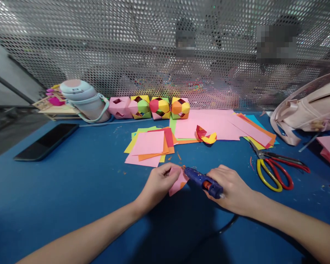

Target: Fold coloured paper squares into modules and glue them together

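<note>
My left hand point(162, 180) pinches a small folded piece of pink paper point(176, 183) with a bit of orange on it. In my right hand point(228, 185) is a dark blue hot glue gun point(199, 178), its nozzle at the top edge of that paper. Whether the tip touches the paper I cannot tell. Just beyond my left hand lies a loose stack of coloured paper squares point(148, 143). A red and yellow folded paper piece point(209, 138) rests farther back. Fingers of my right hand are wrapped round the glue gun's handle, mostly hidden.
Yellow-and-red-handled scissors point(269, 178) lie to the right, near a pale bag point(313, 106). Several folded paper balls point(161, 107) line the back beside a tumbler point(85, 102). A phone point(48, 142) is at left; large paper sheets point(209, 123) lie before a perforated metal panel point(112, 47). The gun's cord point(222, 230) trails forward.
</note>
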A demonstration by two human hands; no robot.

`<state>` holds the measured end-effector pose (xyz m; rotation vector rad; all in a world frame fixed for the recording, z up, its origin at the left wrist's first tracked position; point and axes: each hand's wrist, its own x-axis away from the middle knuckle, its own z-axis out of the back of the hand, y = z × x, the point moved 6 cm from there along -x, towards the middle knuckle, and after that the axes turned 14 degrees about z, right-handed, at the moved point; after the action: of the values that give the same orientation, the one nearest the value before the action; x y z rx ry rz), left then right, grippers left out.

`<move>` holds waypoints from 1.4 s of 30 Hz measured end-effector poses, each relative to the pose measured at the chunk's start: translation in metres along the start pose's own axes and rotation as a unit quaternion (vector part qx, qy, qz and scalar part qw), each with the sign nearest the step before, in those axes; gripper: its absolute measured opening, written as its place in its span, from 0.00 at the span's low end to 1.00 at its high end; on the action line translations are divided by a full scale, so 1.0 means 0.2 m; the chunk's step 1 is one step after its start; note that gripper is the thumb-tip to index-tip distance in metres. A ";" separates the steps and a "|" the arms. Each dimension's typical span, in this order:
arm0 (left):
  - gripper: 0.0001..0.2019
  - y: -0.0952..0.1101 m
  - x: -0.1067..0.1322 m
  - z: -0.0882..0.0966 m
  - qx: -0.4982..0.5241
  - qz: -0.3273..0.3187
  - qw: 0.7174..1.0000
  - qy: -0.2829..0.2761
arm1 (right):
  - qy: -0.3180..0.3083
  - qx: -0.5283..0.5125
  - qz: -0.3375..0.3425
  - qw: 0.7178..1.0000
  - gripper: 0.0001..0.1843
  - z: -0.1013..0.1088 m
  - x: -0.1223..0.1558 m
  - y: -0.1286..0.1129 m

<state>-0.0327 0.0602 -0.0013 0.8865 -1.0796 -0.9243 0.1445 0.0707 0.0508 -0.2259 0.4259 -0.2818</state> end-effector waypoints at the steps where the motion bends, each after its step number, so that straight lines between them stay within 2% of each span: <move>1: 0.09 0.00 0.00 0.00 -0.002 -0.001 1.000 -0.001 | -0.002 0.003 -0.001 1.000 0.04 0.00 0.00 0.00; 8: 0.08 -0.01 0.00 0.00 -0.009 -0.010 1.000 0.001 | -0.012 0.010 0.005 1.000 0.05 0.01 0.00 -0.01; 21: 0.08 -0.02 0.00 0.03 -0.007 -0.009 0.999 0.033 | -0.041 -0.006 -0.035 0.999 0.06 0.01 0.00 0.00; 29: 0.08 -0.01 0.00 0.04 0.012 -0.004 0.999 0.030 | -0.023 -0.021 -0.055 0.998 0.07 0.02 -0.01 0.01; 31: 0.09 -0.01 0.00 0.05 0.031 0.004 0.999 0.033 | 0.007 -0.040 -0.081 0.996 0.09 0.05 -0.01 0.02; 34: 0.09 -0.02 0.00 0.06 0.066 0.025 0.997 0.034 | 0.057 -0.103 -0.161 0.980 0.12 0.07 0.00 0.06; 37: 0.10 -0.04 -0.01 0.06 0.098 0.041 0.994 0.028 | 0.076 -0.129 -0.217 0.965 0.12 0.05 0.03 0.15; 39: 0.10 -0.06 -0.01 0.05 0.106 0.043 0.993 0.023 | 0.062 -0.094 -0.229 0.967 0.14 0.02 0.04 0.21; 42: 0.10 -0.07 0.00 0.05 0.111 0.046 0.993 0.016 | -0.001 0.011 -0.249 0.968 0.17 -0.03 0.05 0.30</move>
<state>-0.0440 0.0546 -0.0120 1.0211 -1.2008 -0.7198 0.1640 0.1218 0.0255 -0.3096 0.3596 -0.7805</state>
